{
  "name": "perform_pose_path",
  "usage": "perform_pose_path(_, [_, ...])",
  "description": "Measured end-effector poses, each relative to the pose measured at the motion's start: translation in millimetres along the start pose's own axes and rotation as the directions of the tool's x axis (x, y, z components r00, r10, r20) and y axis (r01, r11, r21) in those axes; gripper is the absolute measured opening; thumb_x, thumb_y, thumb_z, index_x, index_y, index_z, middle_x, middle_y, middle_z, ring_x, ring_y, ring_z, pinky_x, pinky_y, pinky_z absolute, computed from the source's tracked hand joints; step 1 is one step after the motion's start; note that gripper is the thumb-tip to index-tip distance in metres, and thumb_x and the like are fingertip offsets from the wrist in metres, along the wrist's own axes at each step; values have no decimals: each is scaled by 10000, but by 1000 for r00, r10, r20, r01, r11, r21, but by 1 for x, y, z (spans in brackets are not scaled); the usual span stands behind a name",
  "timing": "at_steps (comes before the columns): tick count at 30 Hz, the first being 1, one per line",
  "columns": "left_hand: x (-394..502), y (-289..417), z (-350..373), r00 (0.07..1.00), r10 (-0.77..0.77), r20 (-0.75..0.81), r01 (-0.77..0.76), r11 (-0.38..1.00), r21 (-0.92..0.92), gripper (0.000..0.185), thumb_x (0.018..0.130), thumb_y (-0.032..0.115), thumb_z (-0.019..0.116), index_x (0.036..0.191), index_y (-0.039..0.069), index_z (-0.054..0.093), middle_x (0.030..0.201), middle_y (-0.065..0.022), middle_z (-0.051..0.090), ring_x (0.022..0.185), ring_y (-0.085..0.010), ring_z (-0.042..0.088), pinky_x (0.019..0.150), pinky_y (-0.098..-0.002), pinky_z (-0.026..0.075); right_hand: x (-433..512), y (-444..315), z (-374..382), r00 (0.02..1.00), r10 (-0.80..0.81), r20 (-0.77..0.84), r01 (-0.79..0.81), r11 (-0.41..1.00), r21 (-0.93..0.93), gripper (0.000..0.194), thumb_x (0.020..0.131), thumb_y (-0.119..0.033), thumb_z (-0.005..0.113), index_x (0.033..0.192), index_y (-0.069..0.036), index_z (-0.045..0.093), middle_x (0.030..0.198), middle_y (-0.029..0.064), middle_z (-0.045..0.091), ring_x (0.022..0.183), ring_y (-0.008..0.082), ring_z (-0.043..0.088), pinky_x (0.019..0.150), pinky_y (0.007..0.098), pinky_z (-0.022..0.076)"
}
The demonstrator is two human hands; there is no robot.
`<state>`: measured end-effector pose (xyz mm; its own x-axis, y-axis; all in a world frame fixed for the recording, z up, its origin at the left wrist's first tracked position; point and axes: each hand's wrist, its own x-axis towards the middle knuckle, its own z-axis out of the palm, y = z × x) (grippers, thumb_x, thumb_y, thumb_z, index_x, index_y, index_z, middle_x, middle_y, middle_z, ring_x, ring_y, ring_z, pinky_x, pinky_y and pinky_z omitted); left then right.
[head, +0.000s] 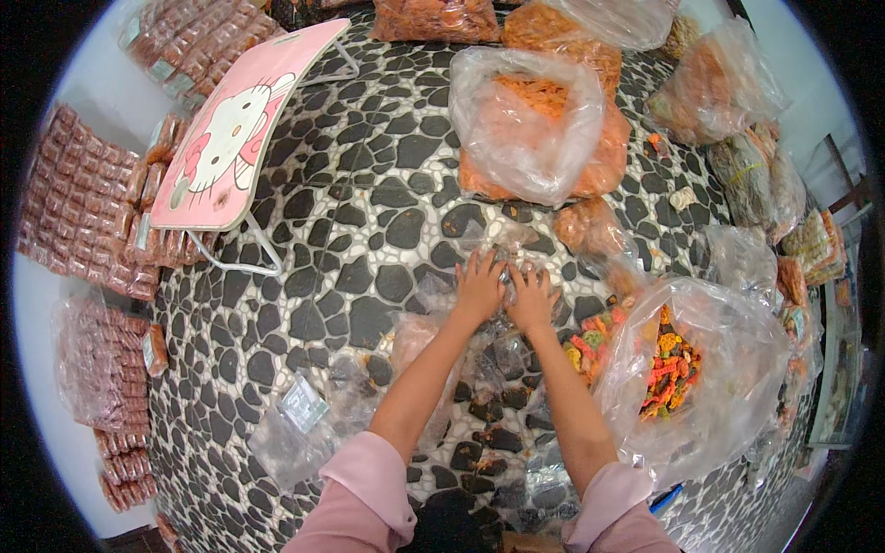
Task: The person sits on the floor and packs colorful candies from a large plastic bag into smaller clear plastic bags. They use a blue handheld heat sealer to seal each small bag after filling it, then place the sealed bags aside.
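My left hand [480, 290] and my right hand [531, 298] reach forward side by side, palms down, over crumpled clear plastic bags [494, 345] on the patterned floor. Both have spread fingers that touch the clear plastic; whether they pinch it cannot be told. Just beyond lies more thin plastic [508, 235]. To the right stands a large open clear bag [733, 387] with colourful crinkled snack pieces [669, 373]. Ahead is an open plastic bag [525, 138] of orange shredded snacks. A small knotted bag of orange food [591, 225] lies between them.
A pink folding table with a cartoon cat [235, 131] stands at the upper left. Stacks of packed brown snacks [83, 200] line the left wall. Filled bags [726, 83] stand along the right wall. Flat clear bags with a printed label [304, 404] lie at the lower left.
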<state>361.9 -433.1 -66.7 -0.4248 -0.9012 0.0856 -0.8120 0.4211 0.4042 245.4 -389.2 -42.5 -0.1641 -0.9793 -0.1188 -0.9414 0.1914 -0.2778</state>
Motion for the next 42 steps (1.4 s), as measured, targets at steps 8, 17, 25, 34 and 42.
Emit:
perform_pose_path(8, [-76, 23, -20, 999, 34, -31, -37, 994, -103, 228, 774, 79, 541, 997, 37, 520, 1035, -124, 482, 973, -329, 445, 824, -459, 388, -84, -16, -10, 995, -64, -83, 71, 993, 94, 642, 631, -78, 689, 1221, -142, 445, 1197, 100, 454, 1093, 322, 405, 873, 487, 362])
perform_pose_path(17, [-80, 10, -67, 926, -298, -233, 227, 930, -288, 547, 760, 56, 596, 1241, -17, 347, 1035, -175, 419, 938, -336, 437, 781, -426, 378, -10, -24, -73, 989, 147, 5, -146, 981, 128, 702, 681, -133, 690, 1290, -214, 349, 1136, 153, 497, 995, 345, 484, 778, 504, 431])
perform_pose_path(25, [-88, -3, -47, 799, -557, -224, 585, 807, 80, 433, 750, 139, 672, 1116, 53, 457, 1216, -172, 306, 1098, -371, 367, 802, -530, 355, -14, 5, -7, 985, 128, -115, -120, 990, 80, 488, 749, -136, 624, 1193, -121, 421, 1095, 183, 473, 1002, 384, 473, 779, 501, 449])
perform_pose_path(34, [-96, 22, -75, 963, -258, -72, 230, 934, -275, 417, 716, -6, 548, 1114, 63, 443, 938, -168, 501, 914, -371, 481, 759, -454, 423, -105, 15, -39, 979, -14, -203, 109, 879, 464, 309, 764, -63, 585, 1058, -23, 497, 1090, 192, 463, 952, 391, 467, 809, 441, 396])
perform_pose_path(42, [-210, 80, -64, 986, -142, 82, 143, 990, -4, 584, 737, -2, 533, 1292, 100, 386, 1304, -259, 273, 1061, -399, 403, 859, -457, 394, -138, 10, -17, 963, -263, 54, 248, 949, 193, 385, 688, 17, 595, 1048, -69, 491, 1399, 109, 290, 1091, 395, 394, 826, 474, 397])
